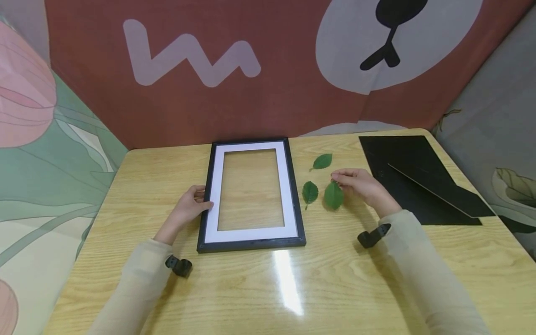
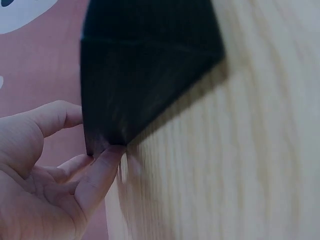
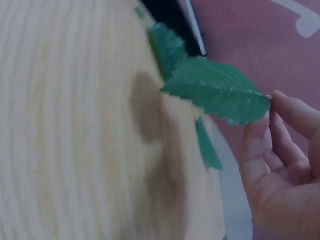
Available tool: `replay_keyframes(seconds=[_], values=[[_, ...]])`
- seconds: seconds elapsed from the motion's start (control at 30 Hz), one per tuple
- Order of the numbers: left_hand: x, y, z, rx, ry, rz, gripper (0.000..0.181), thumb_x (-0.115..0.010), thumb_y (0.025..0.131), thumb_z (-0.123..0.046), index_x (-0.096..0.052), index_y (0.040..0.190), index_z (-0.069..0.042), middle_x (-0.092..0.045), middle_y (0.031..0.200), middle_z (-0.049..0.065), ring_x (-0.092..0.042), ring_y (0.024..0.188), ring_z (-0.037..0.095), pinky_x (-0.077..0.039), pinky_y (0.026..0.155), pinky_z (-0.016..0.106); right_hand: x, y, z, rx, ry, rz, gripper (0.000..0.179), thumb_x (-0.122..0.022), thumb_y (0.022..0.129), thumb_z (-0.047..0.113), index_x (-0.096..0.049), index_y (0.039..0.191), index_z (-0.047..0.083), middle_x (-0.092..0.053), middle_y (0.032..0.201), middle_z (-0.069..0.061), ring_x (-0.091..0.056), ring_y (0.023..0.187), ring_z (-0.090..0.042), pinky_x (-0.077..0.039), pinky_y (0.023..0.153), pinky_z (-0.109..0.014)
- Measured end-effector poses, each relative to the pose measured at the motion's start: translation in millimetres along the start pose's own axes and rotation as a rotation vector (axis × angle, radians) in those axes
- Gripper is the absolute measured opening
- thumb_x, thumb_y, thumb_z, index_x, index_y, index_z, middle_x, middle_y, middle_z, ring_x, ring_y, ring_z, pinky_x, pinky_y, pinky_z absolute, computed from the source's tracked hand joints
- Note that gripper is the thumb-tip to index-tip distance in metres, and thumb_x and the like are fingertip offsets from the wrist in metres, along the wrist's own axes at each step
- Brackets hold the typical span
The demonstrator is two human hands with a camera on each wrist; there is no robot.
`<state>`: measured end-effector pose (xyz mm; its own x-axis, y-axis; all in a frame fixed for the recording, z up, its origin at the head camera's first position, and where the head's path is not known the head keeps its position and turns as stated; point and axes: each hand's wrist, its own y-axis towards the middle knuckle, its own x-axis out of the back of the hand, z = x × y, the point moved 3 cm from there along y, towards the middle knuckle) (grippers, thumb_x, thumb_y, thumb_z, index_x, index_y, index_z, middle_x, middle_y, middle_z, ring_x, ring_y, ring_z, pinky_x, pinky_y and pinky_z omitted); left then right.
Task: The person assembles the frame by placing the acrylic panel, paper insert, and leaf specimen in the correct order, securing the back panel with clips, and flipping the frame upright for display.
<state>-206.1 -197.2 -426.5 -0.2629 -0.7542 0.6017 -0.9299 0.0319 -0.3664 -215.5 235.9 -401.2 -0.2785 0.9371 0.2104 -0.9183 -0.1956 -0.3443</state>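
Observation:
A black picture frame point(image 1: 251, 243) with a white mat lies on the table, wood grain showing through its opening. My left hand point(image 1: 189, 204) holds its left edge, thumb on the top rim; in the left wrist view the fingers point(image 2: 100, 175) meet the dark side of the frame point(image 2: 135, 90). Between finger and thumb, my right hand point(image 1: 363, 185) pinches a green leaf point(image 1: 333, 195) at its stem end. The right wrist view has that toothed leaf point(image 3: 215, 92) raised above the tabletop. Two more leaves lie nearby, an upper leaf point(image 1: 322, 161) and a lower leaf point(image 1: 310, 192).
On the right side of the wooden table point(image 1: 234, 288) lies a black backing board point(image 1: 402, 158) with a stand flap point(image 1: 444, 188) slanting up from it. A red printed wall covering point(image 1: 188, 111) rises behind the table's far edge. Each sleeve carries a small black wrist camera point(image 1: 374, 236).

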Motion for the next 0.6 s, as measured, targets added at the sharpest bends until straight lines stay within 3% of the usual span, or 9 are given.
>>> replay_keyframes(seconds=[0.1, 0.2, 0.3, 0.37, 0.6], values=[[0.9, -0.5, -1.6, 0.009, -0.011, 0.006, 0.066, -0.057, 0.093, -0.013, -0.024, 0.148, 0.003, -0.037, 0.145, 0.028, -0.041, 0.132, 0.041, -0.042, 0.108, 0.049, 0, -2.7, 8, 0.041, 0.110, -0.023, 0.020, -0.054, 0.098, 0.022, -0.063, 0.113, 0.011, -0.062, 0.086, 0.020, -0.058, 0.081, 0.006, -0.051, 0.076, -0.011], [1.7, -1.9, -4.2, 0.007, -0.011, 0.007, 0.067, -0.057, 0.093, -0.012, -0.023, 0.148, 0.004, -0.037, 0.145, 0.028, -0.042, 0.132, 0.041, -0.043, 0.107, 0.048, -1, -5.5, 17, 0.080, 0.162, -0.060, 0.016, -0.056, 0.097, 0.023, -0.064, 0.108, 0.016, -0.062, 0.088, 0.019, -0.058, 0.083, 0.004, -0.051, 0.077, -0.010], [2.0, -2.5, -5.5, 0.002, -0.001, -0.001, 0.067, -0.057, 0.091, -0.010, -0.024, 0.148, 0.005, -0.038, 0.144, 0.029, -0.043, 0.131, 0.041, -0.045, 0.106, 0.047, -3, -7.4, 24, 0.110, 0.114, -0.105, 0.041, -0.055, 0.097, 0.027, -0.053, 0.128, 0.001, -0.060, 0.093, 0.020, -0.058, 0.086, 0.004, -0.051, 0.080, -0.009], [2.2, -2.4, -5.8, 0.002, 0.008, -0.012, 0.067, -0.056, 0.090, -0.009, -0.025, 0.148, 0.005, -0.040, 0.142, 0.029, -0.045, 0.130, 0.041, -0.046, 0.105, 0.046, -5, -7.9, 28, 0.122, 0.108, -0.123, 0.049, -0.056, 0.096, 0.027, -0.048, 0.132, -0.005, -0.060, 0.095, 0.019, -0.059, 0.087, 0.003, -0.051, 0.081, -0.009], [0.9, -1.6, -7.3, 0.010, 0.013, -0.035, 0.065, -0.057, 0.089, -0.009, -0.029, 0.146, 0.005, -0.042, 0.141, 0.028, -0.047, 0.128, 0.039, -0.047, 0.104, 0.046, -14, -8.5, 39, 0.158, 0.125, -0.164, 0.050, -0.057, 0.096, 0.028, -0.049, 0.132, -0.005, -0.060, 0.100, 0.017, -0.060, 0.089, 0.004, -0.051, 0.083, -0.009]])
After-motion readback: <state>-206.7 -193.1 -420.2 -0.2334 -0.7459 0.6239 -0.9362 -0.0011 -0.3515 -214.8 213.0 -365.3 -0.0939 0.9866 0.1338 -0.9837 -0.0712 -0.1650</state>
